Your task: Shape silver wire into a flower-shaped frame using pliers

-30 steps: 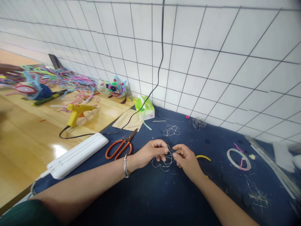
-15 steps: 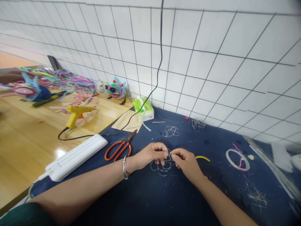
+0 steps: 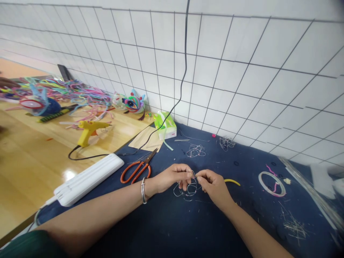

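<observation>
Between my hands is a thin silvery wire (image 3: 189, 193) bent into several loose loops, with small pinkish spots along it. My left hand (image 3: 178, 176), a bangle on its wrist, pinches the wire between thumb and fingers. Just to the right, my right hand (image 3: 211, 182) is closed, its thumb and fingertip together at the same wire. The fingertips of the two hands are a small gap apart. Orange-handled scissors (image 3: 138, 168) lie partly spread left of my left hand. A looped wire piece (image 3: 195, 150) rests on the dark blue cloth beyond my hands.
A white power strip (image 3: 88, 179) and a yellow glue gun (image 3: 88, 132) lie to the left. A tissue pack (image 3: 166, 125) stands near the tiled wall. A tangled wire bundle (image 3: 227, 142), a white ring (image 3: 260, 179) and wire scraps (image 3: 295, 227) are farther right.
My hands keep their hold on the wire, with the fingertips slightly farther apart. The whole view has shifted a little. At the far left, another person's hand has moved back.
</observation>
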Demonstrator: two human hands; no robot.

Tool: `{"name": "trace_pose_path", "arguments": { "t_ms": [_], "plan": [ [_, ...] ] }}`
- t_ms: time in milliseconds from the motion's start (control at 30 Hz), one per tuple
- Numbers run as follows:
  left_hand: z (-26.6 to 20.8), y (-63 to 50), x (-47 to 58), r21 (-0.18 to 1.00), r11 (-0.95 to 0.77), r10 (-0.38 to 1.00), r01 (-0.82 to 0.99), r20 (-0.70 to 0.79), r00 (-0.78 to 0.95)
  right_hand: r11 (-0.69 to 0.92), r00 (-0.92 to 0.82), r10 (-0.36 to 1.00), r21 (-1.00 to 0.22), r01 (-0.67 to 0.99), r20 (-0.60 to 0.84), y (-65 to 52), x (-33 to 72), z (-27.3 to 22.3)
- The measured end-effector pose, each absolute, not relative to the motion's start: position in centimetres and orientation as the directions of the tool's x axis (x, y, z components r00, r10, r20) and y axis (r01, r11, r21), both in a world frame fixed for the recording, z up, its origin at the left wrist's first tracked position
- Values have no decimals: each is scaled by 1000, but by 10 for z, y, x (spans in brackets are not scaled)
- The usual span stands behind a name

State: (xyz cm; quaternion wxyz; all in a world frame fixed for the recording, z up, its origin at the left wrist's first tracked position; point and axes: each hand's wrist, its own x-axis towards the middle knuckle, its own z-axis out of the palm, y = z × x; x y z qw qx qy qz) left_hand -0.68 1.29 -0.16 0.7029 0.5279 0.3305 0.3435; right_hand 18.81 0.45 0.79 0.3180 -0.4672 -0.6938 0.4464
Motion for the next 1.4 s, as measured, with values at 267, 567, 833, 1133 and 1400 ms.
{"name": "trace_pose_path", "arguments": {
  "t_ms": [267,567,833,1133,1400],
  "plan": [
    [-3,13,-6,963,226,836,-148,-113,538,199,-362,931,-883,425,35,5,187,11],
    [-6,13,-5,960,237,824,-147,-118,554,168,-339,941,-878,447,8,4,185,11],
    [-3,11,-4,966,243,799,-88,-148,583,67,-351,933,-924,377,-75,3,186,8],
    [-1,10,-2,975,213,795,-57,-140,590,84,-357,929,-889,451,-94,2,181,13],
    [-1,10,-3,982,181,811,-57,-116,574,144,-401,914,-870,472,-67,4,186,13]
  ]
}}
